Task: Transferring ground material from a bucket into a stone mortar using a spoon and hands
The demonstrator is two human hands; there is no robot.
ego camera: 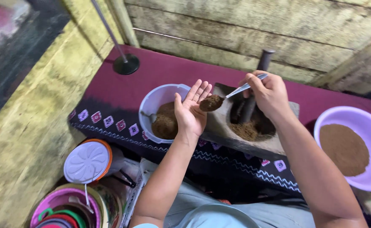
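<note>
Spoon (236, 93) heaped with brown powder, pinched in the right hand (269, 93), hovers by the flat, spread left hand (190, 110) over the stone mortar (253, 126) mid-bench.

1. A wall of rough, weathered wooden planks (253, 29) ran behind the work area, pale and stained.
2. A worn yellowish plank floor (29, 139) spread to the left.
3. The table (160, 71) wore a maroon cloth with a dark patterned border.
4. A thin pole on a round black base (126, 64) stood at its far corner.
5. The light was soft and even.
</note>
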